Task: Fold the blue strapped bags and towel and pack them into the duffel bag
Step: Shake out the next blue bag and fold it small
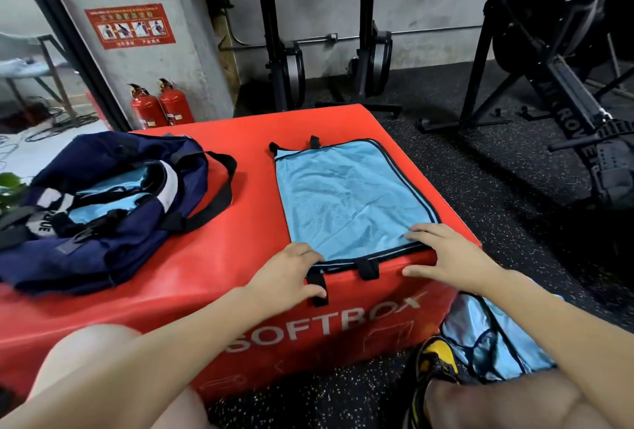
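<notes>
Gym equipment lines the grey concrete wall at the back: two black upright machines stand side by side, a black rowing machine sits on the right, and two red fire extinguishers stand by a pillar under a red safety sign. On the dark speckled floor sits a big red padded box marked SOFTBOX on its near side, used as the bench. A light blue strapped bag lies flat on the right half of the box top, its dark-trimmed near edge along the box's front edge and short black straps hanging over that edge. The person's left hand rests at the bag's near left corner, fingers spread over the cloth and the thumb pressing a black strap against the front of the box. The right hand lies at the near right corner, fingers straight and apart on the blue cloth, thumb down on the box front. On the left half of the box top lies a navy duffel bag, unzipped and open, with light blue cloth and black straps already showing inside. Another piece of light blue cloth lies on the floor at the right, just beside a yellow and black shoe. The person's bare knees show at the bottom.
</notes>
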{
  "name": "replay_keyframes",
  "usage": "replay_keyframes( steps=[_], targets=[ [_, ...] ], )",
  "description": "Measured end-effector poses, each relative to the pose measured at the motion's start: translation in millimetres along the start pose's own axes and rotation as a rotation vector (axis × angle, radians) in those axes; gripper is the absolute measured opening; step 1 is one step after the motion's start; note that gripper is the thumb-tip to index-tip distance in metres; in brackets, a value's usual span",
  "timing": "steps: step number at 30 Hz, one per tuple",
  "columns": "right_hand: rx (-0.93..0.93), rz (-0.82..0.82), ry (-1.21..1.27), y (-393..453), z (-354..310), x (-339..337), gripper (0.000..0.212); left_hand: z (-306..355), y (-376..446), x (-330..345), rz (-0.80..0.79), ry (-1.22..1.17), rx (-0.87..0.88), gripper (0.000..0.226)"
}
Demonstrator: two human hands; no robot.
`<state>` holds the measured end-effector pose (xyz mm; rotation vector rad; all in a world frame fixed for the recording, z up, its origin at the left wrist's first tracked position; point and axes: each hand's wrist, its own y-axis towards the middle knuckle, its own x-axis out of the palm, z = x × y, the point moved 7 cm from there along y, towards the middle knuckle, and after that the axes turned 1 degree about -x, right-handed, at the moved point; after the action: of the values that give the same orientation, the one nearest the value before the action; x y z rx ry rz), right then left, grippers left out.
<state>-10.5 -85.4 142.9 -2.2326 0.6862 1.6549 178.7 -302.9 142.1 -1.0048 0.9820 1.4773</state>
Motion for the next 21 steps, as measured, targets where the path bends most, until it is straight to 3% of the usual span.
replay_keyframes(
  steps=[6, 13, 17, 21],
  targets=[
    [-0.051, 0.017, -0.128, -3, 4, 3, 0.064, 9, -14, -6, 0.038, -0.032, -0.064, 0.026],
    [-0.170, 0.190, -0.111, -11, 0, -3, 0.023, -2, -27, -42, 0.169, -0.239, -0.130, 0.008],
    [-0.010, 0.108, 0.134, -13, -6, -26, 0.008, -7, -30, -65, 0.229, -0.308, -0.184, 0.012],
    [0.172, 0.023, 0.604, -12, -10, -51, 0.012, -20, -33, -82, 0.250, -0.455, -0.243, 0.013]
  ],
)
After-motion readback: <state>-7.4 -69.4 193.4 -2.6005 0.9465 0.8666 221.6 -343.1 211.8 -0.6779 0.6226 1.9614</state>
